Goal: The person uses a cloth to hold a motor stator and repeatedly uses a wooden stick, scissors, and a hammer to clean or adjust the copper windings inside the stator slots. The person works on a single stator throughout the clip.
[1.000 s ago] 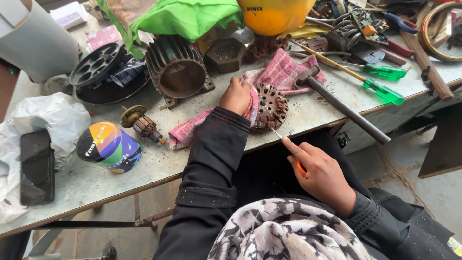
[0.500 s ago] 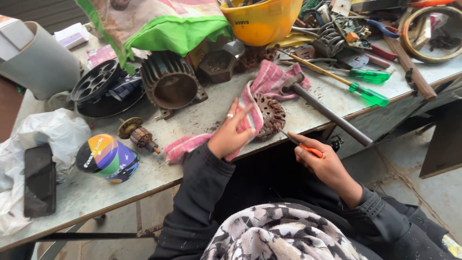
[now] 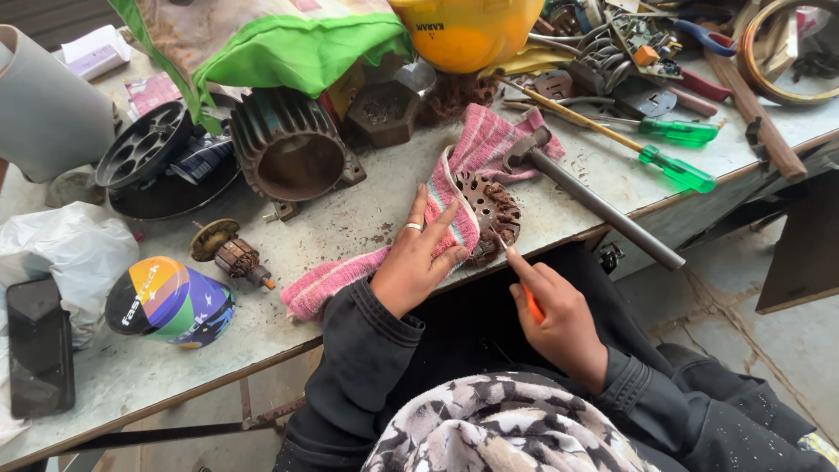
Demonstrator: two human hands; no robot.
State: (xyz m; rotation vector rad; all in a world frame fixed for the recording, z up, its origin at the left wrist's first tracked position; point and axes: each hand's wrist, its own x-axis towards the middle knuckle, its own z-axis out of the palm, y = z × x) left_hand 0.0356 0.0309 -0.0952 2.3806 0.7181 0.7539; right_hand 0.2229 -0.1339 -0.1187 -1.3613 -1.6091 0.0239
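My left hand (image 3: 418,260) presses a pink striped cloth (image 3: 463,170) against a rusty round motor part (image 3: 491,213) at the bench's front edge. There is a ring on one finger. My right hand (image 3: 559,316) grips a small screwdriver with an orange handle (image 3: 532,305), and its thin tip touches the rusty part's lower side. Both sleeves are black. A patterned scarf lies below my hands.
A hammer (image 3: 587,196) lies right of the cloth. Two green-handled screwdrivers (image 3: 673,149) rest farther right. A ribbed motor housing (image 3: 288,153), a small rotor (image 3: 236,255), a colourful cap (image 3: 170,301), a yellow helmet (image 3: 472,31), a green bag and a dark phone (image 3: 39,345) crowd the bench.
My right hand has risen from my lap and brought the screwdriver tip to the rusty part. My left hand has shifted down over the cloth at the bench edge.
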